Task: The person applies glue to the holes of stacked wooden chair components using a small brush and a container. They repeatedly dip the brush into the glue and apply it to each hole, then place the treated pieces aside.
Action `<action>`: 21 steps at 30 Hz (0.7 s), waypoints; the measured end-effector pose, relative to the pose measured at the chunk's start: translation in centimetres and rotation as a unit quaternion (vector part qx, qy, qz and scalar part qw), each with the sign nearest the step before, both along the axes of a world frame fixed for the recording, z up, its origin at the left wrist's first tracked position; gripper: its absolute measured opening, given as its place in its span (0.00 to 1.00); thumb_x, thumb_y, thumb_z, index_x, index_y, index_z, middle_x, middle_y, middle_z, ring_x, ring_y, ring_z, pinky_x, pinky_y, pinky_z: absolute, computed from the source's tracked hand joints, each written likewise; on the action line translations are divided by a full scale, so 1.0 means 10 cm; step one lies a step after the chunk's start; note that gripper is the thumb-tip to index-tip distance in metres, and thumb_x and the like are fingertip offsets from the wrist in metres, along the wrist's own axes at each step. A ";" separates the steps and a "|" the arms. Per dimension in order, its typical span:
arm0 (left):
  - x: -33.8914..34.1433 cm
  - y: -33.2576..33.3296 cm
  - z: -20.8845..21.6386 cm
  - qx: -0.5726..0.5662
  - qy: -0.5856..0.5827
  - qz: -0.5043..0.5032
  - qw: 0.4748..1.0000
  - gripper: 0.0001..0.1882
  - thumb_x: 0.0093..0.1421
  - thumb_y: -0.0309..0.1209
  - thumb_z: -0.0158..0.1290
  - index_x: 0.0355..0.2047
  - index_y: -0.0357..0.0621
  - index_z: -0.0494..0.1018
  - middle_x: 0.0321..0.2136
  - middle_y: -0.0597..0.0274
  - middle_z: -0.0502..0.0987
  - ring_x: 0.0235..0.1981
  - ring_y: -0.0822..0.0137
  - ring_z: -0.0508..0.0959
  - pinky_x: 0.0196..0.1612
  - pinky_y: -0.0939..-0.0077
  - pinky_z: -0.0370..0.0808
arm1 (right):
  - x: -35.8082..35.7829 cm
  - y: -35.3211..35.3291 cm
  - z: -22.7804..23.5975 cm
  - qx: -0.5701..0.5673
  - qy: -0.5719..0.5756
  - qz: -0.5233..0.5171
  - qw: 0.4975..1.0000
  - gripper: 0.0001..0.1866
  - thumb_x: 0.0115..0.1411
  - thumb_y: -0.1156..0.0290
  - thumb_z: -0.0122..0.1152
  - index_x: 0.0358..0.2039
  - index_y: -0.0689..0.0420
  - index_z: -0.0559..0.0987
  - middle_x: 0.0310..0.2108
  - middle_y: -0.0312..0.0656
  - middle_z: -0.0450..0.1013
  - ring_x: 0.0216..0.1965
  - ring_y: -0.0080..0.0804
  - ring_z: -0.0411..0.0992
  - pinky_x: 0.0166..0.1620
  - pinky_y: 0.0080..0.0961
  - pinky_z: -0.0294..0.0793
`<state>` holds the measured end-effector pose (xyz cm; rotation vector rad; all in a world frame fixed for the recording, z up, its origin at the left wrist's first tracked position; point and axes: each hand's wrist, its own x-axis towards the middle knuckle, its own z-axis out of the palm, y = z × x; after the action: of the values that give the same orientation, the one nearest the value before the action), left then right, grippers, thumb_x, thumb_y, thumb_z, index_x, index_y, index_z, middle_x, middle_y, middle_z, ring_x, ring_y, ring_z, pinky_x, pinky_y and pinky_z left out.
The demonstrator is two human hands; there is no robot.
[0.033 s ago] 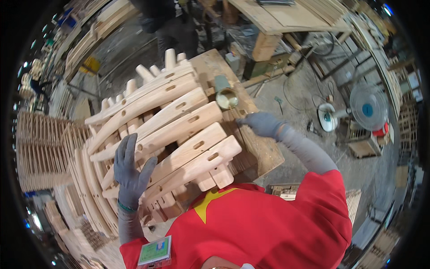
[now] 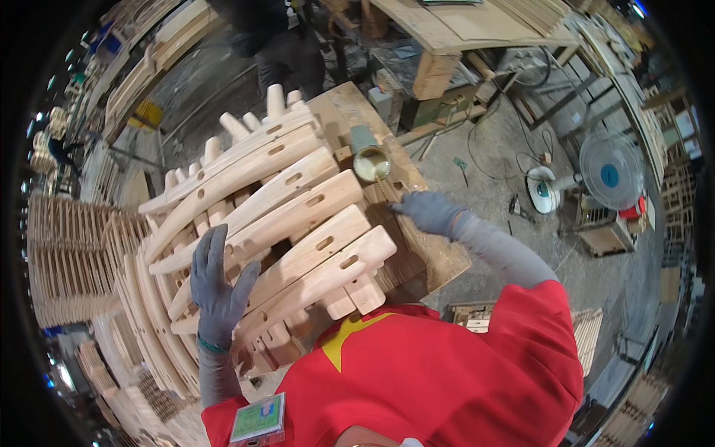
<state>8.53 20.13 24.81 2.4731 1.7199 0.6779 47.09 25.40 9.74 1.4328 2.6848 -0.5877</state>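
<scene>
My left hand (image 2: 220,287), in a grey glove, lies over the left part of a row of pale curved wooden pieces (image 2: 298,201), thumb apart from the fingers. Oblong slots show in the upper faces of these pieces, and more wooden parts lie beneath them. My right hand (image 2: 428,211), also gloved in grey, is just right of the pieces, above a wooden board (image 2: 439,261). Its fingers are pressed together; what they hold, if anything, is too small to make out. Just beyond it stands a round cup (image 2: 372,164) of pale contents, with a thin stick at its rim.
Stacked wooden frames (image 2: 78,253) stand at the left. A fan (image 2: 611,171) is on the right, with cables on the floor near it. A workbench (image 2: 454,33) stands at the far side. Another person (image 2: 279,52) stands beyond the wooden pieces.
The view has shifted slightly. My right hand sits a little lower and more to the left in the picture; my left hand stays on the wooden pieces.
</scene>
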 end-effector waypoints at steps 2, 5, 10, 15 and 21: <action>0.10 0.04 -0.03 0.009 0.003 -0.011 1.000 0.34 0.50 0.34 0.61 0.56 0.38 0.64 0.51 0.46 0.68 0.53 0.48 0.68 0.55 0.61 0.65 | -0.01 -0.13 -0.44 0.061 0.039 -0.011 0.997 0.13 0.59 0.66 0.49 0.44 0.53 0.74 0.32 0.48 0.72 0.35 0.48 0.73 0.38 0.39 0.72; 0.09 0.01 0.01 -0.018 -0.004 0.027 0.999 0.32 0.50 0.30 0.60 0.56 0.38 0.64 0.51 0.47 0.69 0.53 0.49 0.68 0.55 0.61 0.65 | -0.05 -0.13 -0.49 0.078 0.167 -0.029 0.982 0.13 0.60 0.66 0.49 0.44 0.55 0.73 0.31 0.49 0.71 0.34 0.48 0.72 0.38 0.39 0.72; -0.14 -0.28 -0.10 -0.044 -0.128 0.136 0.981 0.27 0.51 0.23 0.55 0.53 0.35 0.66 0.50 0.48 0.70 0.50 0.54 0.71 0.55 0.64 0.66 | -0.04 0.43 0.04 0.070 0.307 -0.090 0.945 0.16 0.57 0.72 0.49 0.47 0.57 0.70 0.36 0.52 0.73 0.38 0.51 0.72 0.39 0.39 0.71; 0.10 -0.25 -0.02 -0.030 -0.248 0.131 0.959 0.26 0.49 0.19 0.52 0.51 0.30 0.67 0.47 0.47 0.70 0.46 0.57 0.72 0.53 0.67 0.67 | -0.10 1.84 -0.42 0.115 0.190 -0.136 0.965 0.17 0.58 0.67 0.53 0.48 0.57 0.71 0.36 0.51 0.75 0.38 0.53 0.73 0.40 0.39 0.72; 0.14 -0.35 0.06 -0.027 -0.338 0.138 0.930 0.24 0.48 0.19 0.51 0.48 0.29 0.68 0.44 0.49 0.72 0.45 0.59 0.73 0.52 0.69 0.67 | -0.22 2.16 -0.46 -0.082 0.356 -0.146 0.919 0.18 0.52 0.63 0.66 0.40 0.60 0.78 0.32 0.42 0.77 0.32 0.32 0.76 0.36 0.28 0.74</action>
<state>9.90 16.63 25.39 1.6533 1.7446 1.2936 44.91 47.03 5.18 1.8608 2.7798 -1.5941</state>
